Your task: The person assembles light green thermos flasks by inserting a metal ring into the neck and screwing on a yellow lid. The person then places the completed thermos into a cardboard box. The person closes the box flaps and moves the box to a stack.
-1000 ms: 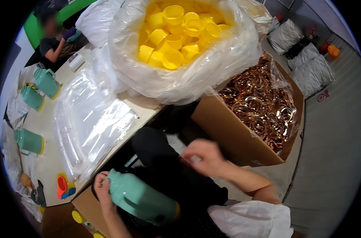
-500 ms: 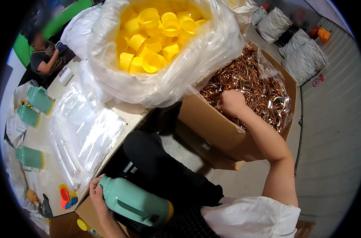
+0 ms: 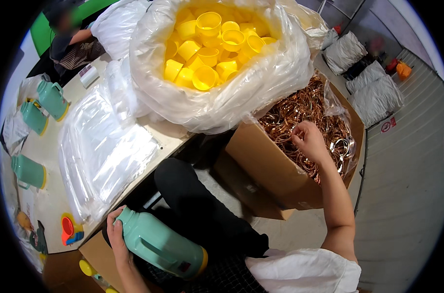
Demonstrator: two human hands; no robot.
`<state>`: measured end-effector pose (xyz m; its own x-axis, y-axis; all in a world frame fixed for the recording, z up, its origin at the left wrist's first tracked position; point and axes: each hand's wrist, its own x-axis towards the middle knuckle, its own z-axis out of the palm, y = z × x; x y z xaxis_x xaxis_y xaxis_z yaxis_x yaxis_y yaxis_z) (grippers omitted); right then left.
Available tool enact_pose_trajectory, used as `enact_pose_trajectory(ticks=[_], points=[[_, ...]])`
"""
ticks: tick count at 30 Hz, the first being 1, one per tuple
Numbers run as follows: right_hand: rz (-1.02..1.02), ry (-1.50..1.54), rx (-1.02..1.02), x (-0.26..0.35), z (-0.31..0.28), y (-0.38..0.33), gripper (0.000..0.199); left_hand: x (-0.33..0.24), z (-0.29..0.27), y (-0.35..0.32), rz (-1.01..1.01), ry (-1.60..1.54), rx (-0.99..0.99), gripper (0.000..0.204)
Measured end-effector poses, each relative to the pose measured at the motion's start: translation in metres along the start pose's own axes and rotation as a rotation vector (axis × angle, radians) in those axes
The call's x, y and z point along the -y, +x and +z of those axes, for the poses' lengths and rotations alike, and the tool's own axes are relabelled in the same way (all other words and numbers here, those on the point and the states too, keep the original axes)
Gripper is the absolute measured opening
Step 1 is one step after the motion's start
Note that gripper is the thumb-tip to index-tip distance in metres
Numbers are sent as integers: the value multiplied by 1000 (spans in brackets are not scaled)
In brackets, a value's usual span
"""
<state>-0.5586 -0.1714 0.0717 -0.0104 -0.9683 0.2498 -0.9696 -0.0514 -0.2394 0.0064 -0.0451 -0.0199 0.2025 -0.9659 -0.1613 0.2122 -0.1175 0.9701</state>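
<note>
A mint-green thermos flask (image 3: 158,244) with a side handle and yellow base lies tilted across my lap. My left hand (image 3: 117,234) grips it around the neck end. To the right, an open cardboard box (image 3: 266,161) is filled with a tangled heap of shiny copper-coloured metal rings (image 3: 293,107). My right hand (image 3: 311,142) is over the heap, its thumb and fingers pinched together at the rings. Whether a ring is caught between those fingertips is too small to make out.
A plastic sack (image 3: 222,112) of yellow cups (image 3: 205,77) stands beyond the table's near edge. Clear plastic bags (image 3: 100,151) lie on the table (image 3: 46,195), left of which stand more green flasks (image 3: 29,171). A co-worker (image 3: 75,44) sits far left. White sacks (image 3: 376,100) lie far right.
My right hand has lifted back slightly from the heap, toward me, with its fingers now pinched. My left hand keeps hold of the flask. The whole view has shifted a little.
</note>
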Motion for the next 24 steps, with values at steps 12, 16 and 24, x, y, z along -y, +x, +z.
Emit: enact_pose_trajectory(ticks=[12, 16, 24], points=[[-248, 132, -310, 75, 6, 13, 9, 4, -10, -16, 5, -32, -38, 49], [-321, 621, -204, 157, 44, 6, 5, 1, -1, -7, 10, 51, -1, 57], [-784, 1191, 839, 360, 114, -40, 14, -21, 3, -17, 163, 113, 1, 57]])
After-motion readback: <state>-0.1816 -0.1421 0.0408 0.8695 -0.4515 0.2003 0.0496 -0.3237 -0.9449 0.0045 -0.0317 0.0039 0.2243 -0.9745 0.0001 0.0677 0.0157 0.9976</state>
